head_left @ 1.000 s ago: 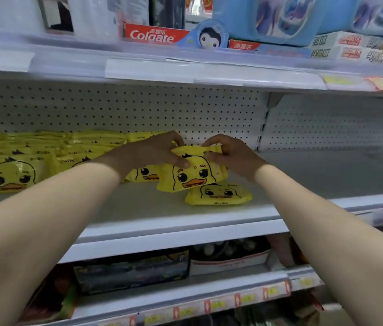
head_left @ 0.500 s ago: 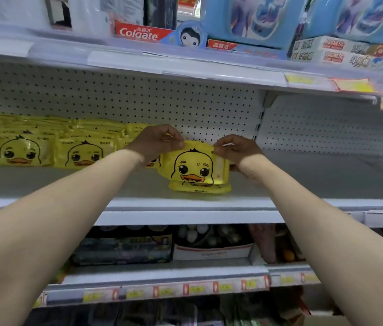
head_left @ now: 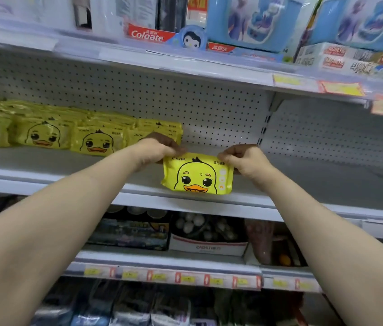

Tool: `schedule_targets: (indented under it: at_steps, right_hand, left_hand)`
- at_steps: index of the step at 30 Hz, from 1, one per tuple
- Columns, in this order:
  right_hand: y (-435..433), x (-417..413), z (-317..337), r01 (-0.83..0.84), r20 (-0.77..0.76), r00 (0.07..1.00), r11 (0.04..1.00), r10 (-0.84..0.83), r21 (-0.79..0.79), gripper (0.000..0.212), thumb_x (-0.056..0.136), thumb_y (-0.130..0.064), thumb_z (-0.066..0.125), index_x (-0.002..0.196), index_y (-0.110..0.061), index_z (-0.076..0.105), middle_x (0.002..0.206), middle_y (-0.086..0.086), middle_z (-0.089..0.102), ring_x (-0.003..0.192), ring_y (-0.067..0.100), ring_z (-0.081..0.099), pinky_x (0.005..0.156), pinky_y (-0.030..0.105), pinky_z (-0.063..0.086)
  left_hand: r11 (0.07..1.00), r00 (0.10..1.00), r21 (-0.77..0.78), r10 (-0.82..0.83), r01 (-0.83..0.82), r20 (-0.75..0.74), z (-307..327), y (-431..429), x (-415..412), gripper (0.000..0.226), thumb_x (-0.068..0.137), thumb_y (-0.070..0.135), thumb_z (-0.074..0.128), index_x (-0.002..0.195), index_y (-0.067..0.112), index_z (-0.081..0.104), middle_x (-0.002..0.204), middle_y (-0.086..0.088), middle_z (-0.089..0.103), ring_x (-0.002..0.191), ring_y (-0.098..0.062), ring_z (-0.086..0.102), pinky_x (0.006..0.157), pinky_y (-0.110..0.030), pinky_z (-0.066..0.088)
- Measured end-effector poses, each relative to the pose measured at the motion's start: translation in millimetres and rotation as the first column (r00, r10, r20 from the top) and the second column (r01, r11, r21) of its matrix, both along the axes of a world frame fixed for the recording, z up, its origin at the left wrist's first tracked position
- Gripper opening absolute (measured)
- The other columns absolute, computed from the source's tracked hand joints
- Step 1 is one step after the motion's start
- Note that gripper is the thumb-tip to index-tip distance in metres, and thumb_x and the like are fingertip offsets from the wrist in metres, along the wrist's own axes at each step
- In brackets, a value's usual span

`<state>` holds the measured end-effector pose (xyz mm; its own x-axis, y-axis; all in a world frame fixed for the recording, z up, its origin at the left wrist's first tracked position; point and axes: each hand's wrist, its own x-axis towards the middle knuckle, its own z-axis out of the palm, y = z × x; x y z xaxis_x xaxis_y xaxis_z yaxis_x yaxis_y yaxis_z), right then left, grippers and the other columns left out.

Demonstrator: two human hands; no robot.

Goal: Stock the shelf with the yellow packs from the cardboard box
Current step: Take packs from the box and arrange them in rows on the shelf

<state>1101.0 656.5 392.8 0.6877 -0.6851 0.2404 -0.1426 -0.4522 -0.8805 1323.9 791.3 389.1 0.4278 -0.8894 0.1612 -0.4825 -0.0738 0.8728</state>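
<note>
Pinching the top corners of the glossy yellow duck-face plastic pack [head_left: 197,176], left hand [head_left: 158,147] and right hand [head_left: 244,160] hold it upright, long axis sideways, just right of the stocked yellow row [head_left: 91,137]

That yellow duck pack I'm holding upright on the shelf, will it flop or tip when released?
Probably soft, not stiff: the yellow duck pack bulges between the left hand and right hand. Upright on its narrow edge, it may tip.

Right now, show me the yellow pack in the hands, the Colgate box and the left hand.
yellow pack [head_left: 197,177], head view, on the duck's face.
Colgate box [head_left: 148,35], head view, on the red front with the lettering.
left hand [head_left: 160,148], head view, on the back of the hand.
</note>
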Motion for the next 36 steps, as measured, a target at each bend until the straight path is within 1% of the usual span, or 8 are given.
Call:
schedule_targets:
  at_steps: [8,11,16,20,22,25,28,36]
  right_hand:
    - [9.8,1.7,-8.5,-0.001,0.085,0.996,0.999,0.005,-0.043,0.021,0.086,-0.007,0.074,0.093,-0.022,0.062,0.084,0.010,0.069,0.066,0.014,0.060,0.059,0.021,0.047]
    - [13.7,7.4,-9.8,-0.026,0.105,0.994,0.999,0.029,-0.030,0.020,0.086,-0.005,0.073,0.095,-0.020,0.063,0.090,0.017,0.070,0.070,0.018,0.062,0.064,0.027,0.051]
    - [16.4,24.2,-13.3,-0.061,0.101,0.993,0.998,0.063,-0.028,0.021,0.086,-0.004,0.073,0.100,-0.018,0.065,0.091,0.018,0.071,0.071,0.018,0.063,0.065,0.028,0.052]
    - [14.2,40.5,-17.8,-0.028,0.091,0.995,0.999,0.031,-0.038,0.019,0.085,-0.011,0.075,0.100,-0.019,0.068,0.090,0.012,0.073,0.069,0.012,0.064,0.062,0.023,0.051]
    - [2.9,50.9,-19.7,0.019,0.065,0.998,1.000,-0.017,-0.022,0.023,0.079,-0.027,0.080,0.099,-0.025,0.070,0.093,0.006,0.075,0.080,0.013,0.069,0.075,0.032,0.057]
    - [-18.1,61.7,-14.1,0.048,-0.241,0.967,0.989,-0.082,-0.141,0.039,0.077,-0.042,0.078,0.112,-0.030,0.064,0.114,-0.003,0.072,0.106,0.017,0.066,0.098,0.037,0.052]
    - [-28.3,67.3,-11.5,-0.061,-0.576,0.810,0.962,-0.109,-0.268,0.061,0.087,-0.043,0.072,0.140,-0.025,0.050,0.140,-0.004,0.055,0.128,0.015,0.052,0.106,0.030,0.042]
    - [-38.6,80.6,-2.8,-0.181,-0.808,0.585,0.961,-0.067,-0.211,0.075,0.084,-0.056,0.070,0.146,-0.021,0.048,0.147,-0.002,0.050,0.130,0.021,0.050,0.110,0.036,0.040]
  left_hand:
    - [0.998,0.997,0.068,-0.012,0.007,0.072,2.0,14.4,-22.2,0.033,0.087,0.035,0.072,0.115,0.023,0.062,0.102,0.002,0.065,0.088,-0.012,0.059,0.065,-0.022,0.046]
    - [0.977,0.980,0.190,-0.131,0.102,0.151,5.1,20.5,-31.5,0.053,0.078,0.050,0.075,0.123,0.025,0.062,0.107,0.013,0.066,0.104,-0.008,0.061,0.088,-0.023,0.047]
    - [0.931,0.945,0.353,-0.192,0.091,0.263,4.3,14.1,-22.5,0.039,0.074,0.038,0.083,0.104,0.016,0.071,0.100,0.003,0.074,0.095,-0.014,0.070,0.090,-0.028,0.054]
    - [0.905,0.929,0.425,-0.182,0.030,0.322,3.5,6.7,-1.0,0.026,0.078,0.041,0.078,0.070,0.023,0.063,0.067,0.013,0.061,0.067,-0.003,0.056,0.059,-0.012,0.042]
    - [0.893,0.927,0.448,-0.141,-0.032,0.348,4.6,4.8,16.1,0.035,0.076,0.049,0.076,0.089,0.017,0.069,0.089,0.008,0.060,0.090,-0.014,0.058,0.079,-0.022,0.044]
    - [0.919,0.882,0.394,-0.171,-0.018,0.440,15.8,0.3,48.1,0.041,0.077,0.049,0.077,0.105,0.021,0.068,0.108,0.005,0.065,0.103,-0.021,0.059,0.081,-0.029,0.045]
    - [0.918,0.835,0.385,-0.133,-0.100,0.534,23.8,-1.5,77.7,0.053,0.077,0.050,0.077,0.120,0.021,0.064,0.120,0.002,0.060,0.104,-0.020,0.055,0.084,-0.031,0.044]
    - [0.899,0.844,0.428,-0.160,-0.089,0.511,17.1,1.4,121.1,0.058,0.076,0.052,0.076,0.123,0.021,0.062,0.121,0.001,0.057,0.109,-0.019,0.053,0.093,-0.035,0.046]
